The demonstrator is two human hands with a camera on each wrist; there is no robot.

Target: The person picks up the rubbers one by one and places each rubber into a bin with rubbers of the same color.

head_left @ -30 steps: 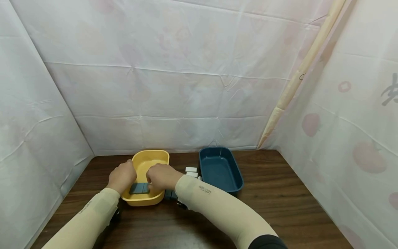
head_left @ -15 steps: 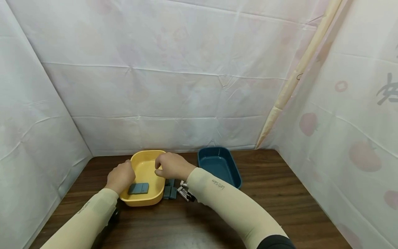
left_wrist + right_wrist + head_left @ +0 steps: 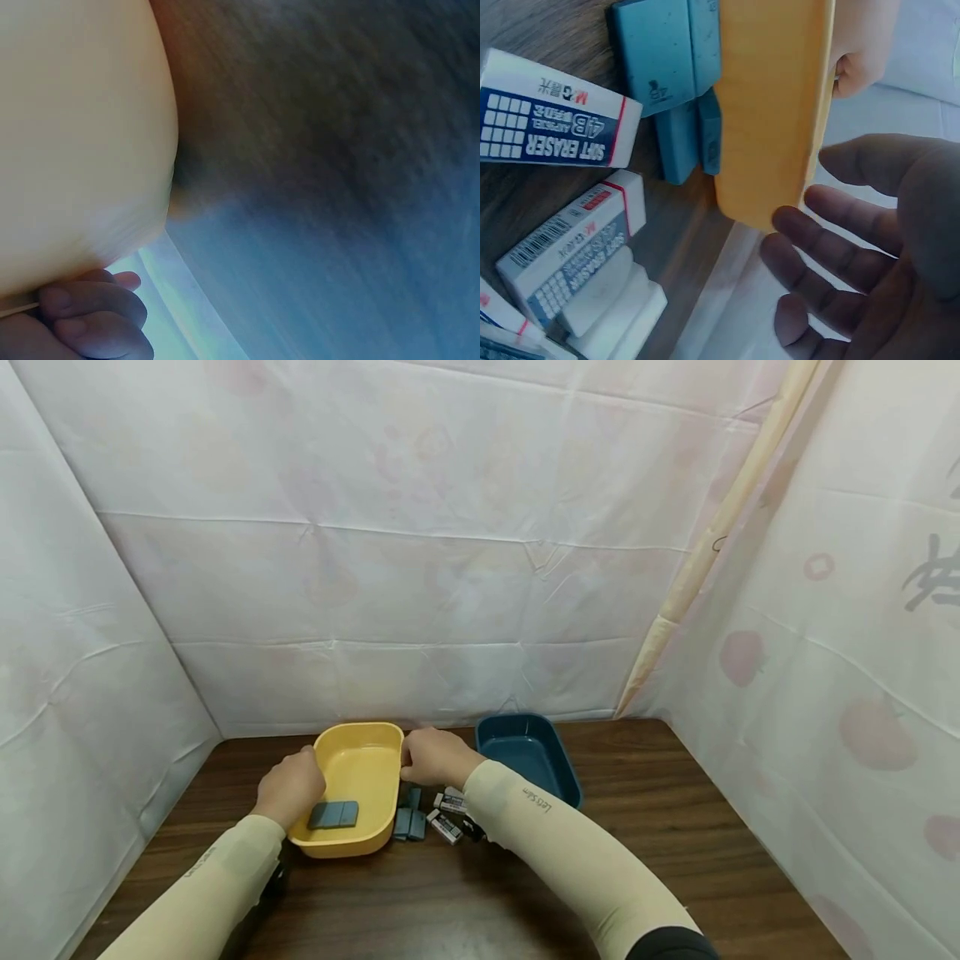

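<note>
A yellow tray (image 3: 363, 772) stands on the table's left part, with a row of blue-grey erasers (image 3: 333, 814) lying in its near end. My left hand (image 3: 291, 787) grips the tray's left rim; in the left wrist view its curled fingers (image 3: 105, 319) lie against the tray wall. By the tray's right rim is my right hand (image 3: 435, 756), nothing in it. Its fingers bend loosely in the right wrist view, close to the yellow wall; whether they touch it I cannot tell. Several more blue-grey erasers (image 3: 664, 56) sit on the table against the tray's right side.
Beside those lie sleeved white erasers (image 3: 555, 112) and a few bare white erasers (image 3: 622, 307), partly hidden by the right forearm in the head view. A dark blue tray (image 3: 525, 747) stands further right. White sheeting (image 3: 420, 685) closes off the table's back and sides.
My right hand has come up out of the yellow tray and moved right, over to its right rim. Three blue-grey erasers now show inside. The left hand keeps its hold.
</note>
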